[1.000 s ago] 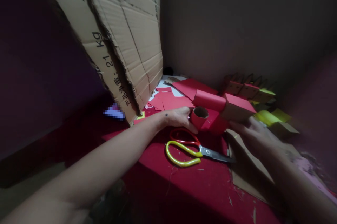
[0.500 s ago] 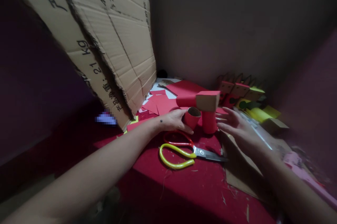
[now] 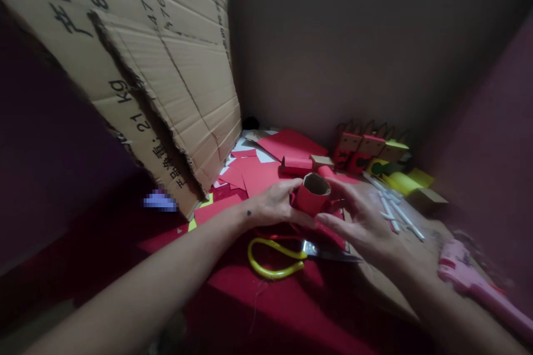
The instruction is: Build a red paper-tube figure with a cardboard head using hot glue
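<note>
My left hand point(image 3: 277, 205) is closed round the left side of a short red paper-covered cardboard tube point(image 3: 313, 206), its open top facing up. My right hand point(image 3: 353, 219) curves round the tube's right side, thumb in front and fingers behind. Just behind the tube is a small box-shaped cardboard piece point(image 3: 322, 161) with red paper, partly hidden by the tube and right hand. Scissors with a yellow handle loop point(image 3: 275, 274) lie on the red cloth below the hands, blades pointing right. Their red loop is mostly hidden.
Red paper sheets point(image 3: 258, 177) lie behind, near a red roll point(image 3: 297, 165). A large cardboard panel point(image 3: 195, 77) stands at left. Several red and yellow box-headed figures point(image 3: 366, 146) are at back right. White sticks point(image 3: 402, 213) and a pink glue gun point(image 3: 466, 274) lie at right.
My right hand has moved left onto the red tube, which my left hand has brought slightly right. The box-topped red piece no longer stands upright beside it and sits lower, behind the tube.
</note>
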